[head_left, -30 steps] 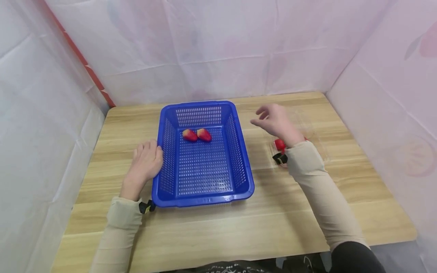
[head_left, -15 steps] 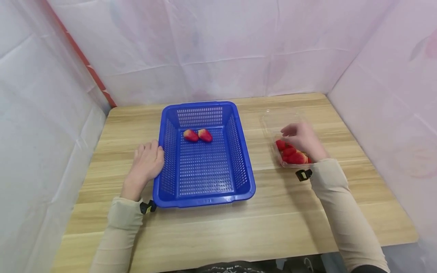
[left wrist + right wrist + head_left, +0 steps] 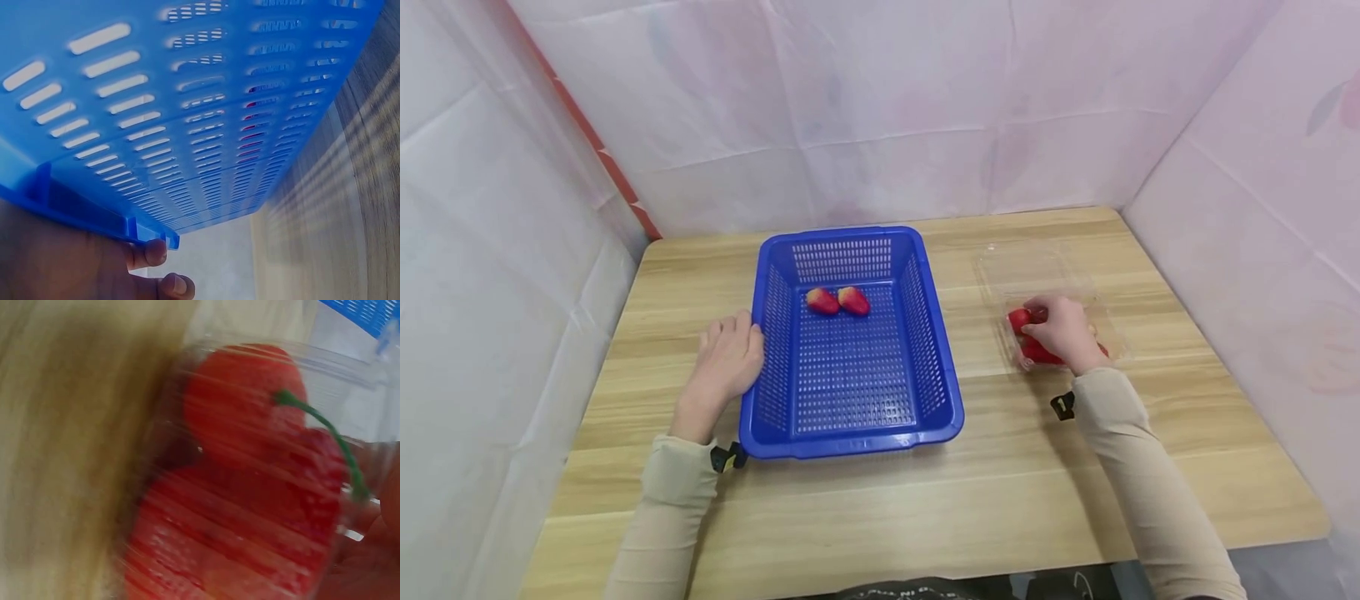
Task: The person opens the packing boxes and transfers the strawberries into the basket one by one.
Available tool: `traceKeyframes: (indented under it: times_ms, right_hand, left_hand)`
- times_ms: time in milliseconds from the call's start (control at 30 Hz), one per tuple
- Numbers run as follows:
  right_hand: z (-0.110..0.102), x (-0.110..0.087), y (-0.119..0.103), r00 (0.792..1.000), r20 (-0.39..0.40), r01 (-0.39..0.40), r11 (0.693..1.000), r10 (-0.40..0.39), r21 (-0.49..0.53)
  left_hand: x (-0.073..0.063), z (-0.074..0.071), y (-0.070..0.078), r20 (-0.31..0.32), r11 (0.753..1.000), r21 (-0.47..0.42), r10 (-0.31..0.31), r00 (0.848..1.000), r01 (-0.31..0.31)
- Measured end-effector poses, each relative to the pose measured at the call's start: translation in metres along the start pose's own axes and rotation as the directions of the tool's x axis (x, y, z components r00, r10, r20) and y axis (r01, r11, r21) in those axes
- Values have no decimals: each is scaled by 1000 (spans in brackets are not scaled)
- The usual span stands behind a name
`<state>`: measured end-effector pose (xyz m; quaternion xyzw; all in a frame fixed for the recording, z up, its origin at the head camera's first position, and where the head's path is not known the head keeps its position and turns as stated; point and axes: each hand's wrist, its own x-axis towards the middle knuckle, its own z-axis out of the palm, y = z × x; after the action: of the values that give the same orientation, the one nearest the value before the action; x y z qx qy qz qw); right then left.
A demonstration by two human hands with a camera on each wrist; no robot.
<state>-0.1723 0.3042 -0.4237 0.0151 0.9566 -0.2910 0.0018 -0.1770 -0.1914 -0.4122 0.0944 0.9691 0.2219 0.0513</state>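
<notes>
My left hand [image 3: 728, 358] holds the left rim of a blue plastic basket [image 3: 850, 446]; in the left wrist view its fingertips [image 3: 178, 284] curl at the rim. Two strawberries, one left [image 3: 822, 302] and one right [image 3: 853, 302], lie side by side inside on the basket floor. At the right, my right hand [image 3: 1063, 329] reaches down into a clear plastic box among red fruit, thumb and fingers around its contents; I cannot tell whether they pinch a piece. The right wrist view shows a round red fruit [image 3: 240, 394] with a green stem, and strawberries [image 3: 206, 544] through the box wall.
The box's clear lid [image 3: 1022, 267] lies folded back behind it. Both containers stand on a wooden table [image 3: 850, 517]. Pale cloth walls [image 3: 887, 100] close off the back and both sides.
My right hand has moved from beside the basket, right and down into the clear box, uncovering the red fruit on the way. My left hand stays at the basket rim.
</notes>
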Motion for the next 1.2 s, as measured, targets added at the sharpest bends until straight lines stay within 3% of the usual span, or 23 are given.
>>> traceKeyframes:
  times_ms: [500, 867, 1200]
  right_hand:
    - [15, -1, 1, 996, -70, 42, 996, -48, -79]
    - [4, -6, -11, 996, -81, -35, 996, 28, -84]
    - [-13, -12, -33, 991, -136, -26, 999, 21, -38]
  left_hand:
    - [1, 2, -1, 5, 1000, -9, -2, 1000, 2]
    - [1, 2, 0, 0, 1000, -15, 3, 1000, -3]
    - [0, 1, 1, 4, 1000, -14, -1, 1000, 1]
